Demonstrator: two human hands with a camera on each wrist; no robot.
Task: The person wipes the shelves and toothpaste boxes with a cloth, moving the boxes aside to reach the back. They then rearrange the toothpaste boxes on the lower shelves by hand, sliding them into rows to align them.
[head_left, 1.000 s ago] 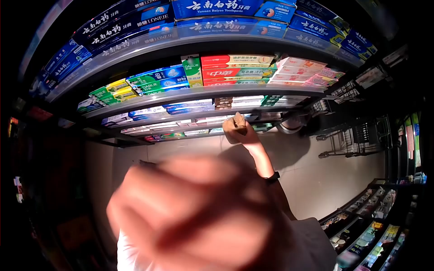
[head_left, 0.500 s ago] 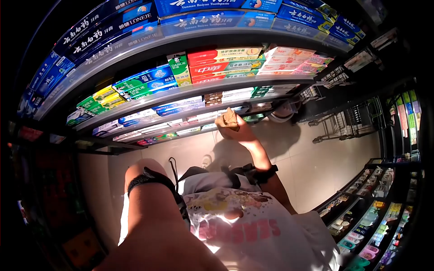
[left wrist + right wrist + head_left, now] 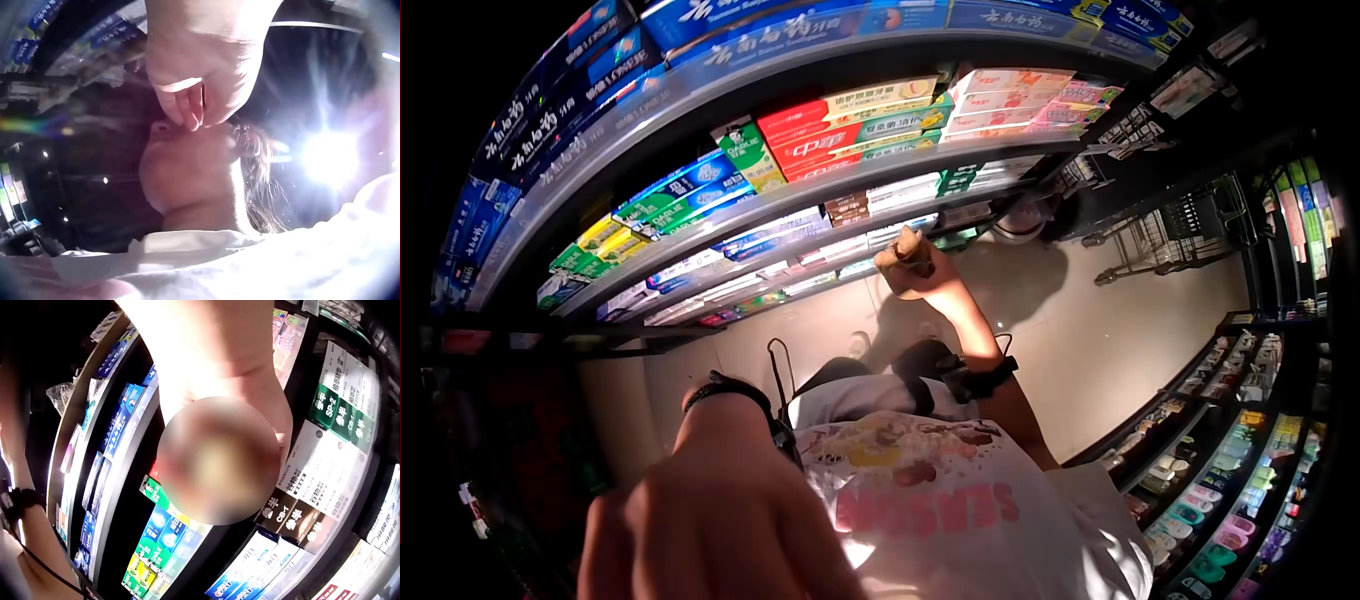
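My right hand point(image 3: 918, 270) reaches out low in front of the shelves and grips a torn brown piece that looks like bread point(image 3: 912, 243). A round blur covers most of it in the right wrist view, just under the right hand point(image 3: 225, 369). My left hand point(image 3: 700, 525) is large at the bottom left of the head view, its back toward the camera. Seen from the left wrist, the left hand point(image 3: 206, 62) has its fingers curled in toward the thumb, close to the person's mouth. Nothing shows between those fingers.
Shelves of toothpaste boxes point(image 3: 840, 115) curve across the front, with more boxes point(image 3: 312, 481) beside the right hand. A shopping cart point(image 3: 1175, 240) stands at the right on the pale floor point(image 3: 1090, 350). Another rack point(image 3: 1210, 500) of small goods runs along the lower right.
The left hand, first blurred across the head view, rose out of sight leaving its forearm, then came back down at the lower left. The right hand still holds the brown piece; the view has tilted slightly.
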